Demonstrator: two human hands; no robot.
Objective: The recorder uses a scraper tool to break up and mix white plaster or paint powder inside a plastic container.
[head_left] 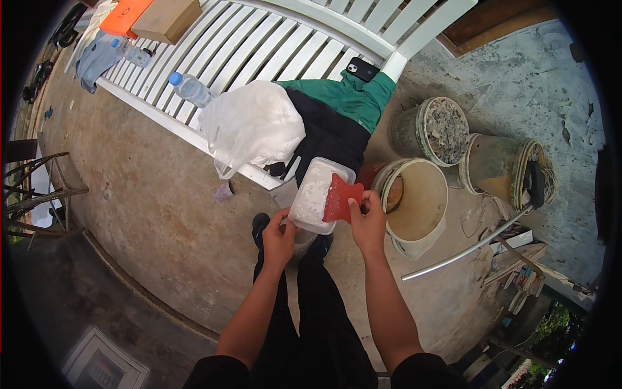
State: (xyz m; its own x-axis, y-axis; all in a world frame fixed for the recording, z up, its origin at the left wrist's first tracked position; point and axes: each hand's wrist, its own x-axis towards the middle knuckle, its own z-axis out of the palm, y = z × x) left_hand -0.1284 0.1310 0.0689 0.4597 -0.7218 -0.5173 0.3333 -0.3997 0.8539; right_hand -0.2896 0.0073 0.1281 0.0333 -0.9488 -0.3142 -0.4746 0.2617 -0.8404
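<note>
Evidently, left hand (pixel 278 241) fingers grasp near-left corner of translucent rectangular plastic tub (pixel 313 226) of whitish paste (pixel 310 191), apparently to steady it. Right hand (pixel 368 224) fingers pinch flat red scraper (pixel 339 199), thumb on top likely for control, blade over paste just left of those fingers. Wide cream plastic bucket (pixel 424 198) just right of right fingers; crumpled white plastic bag (pixel 258 123) beyond left fingers.

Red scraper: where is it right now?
In the head view, the red scraper is just right of centre, held in the right hand over the right part of the plastic tub.
</note>
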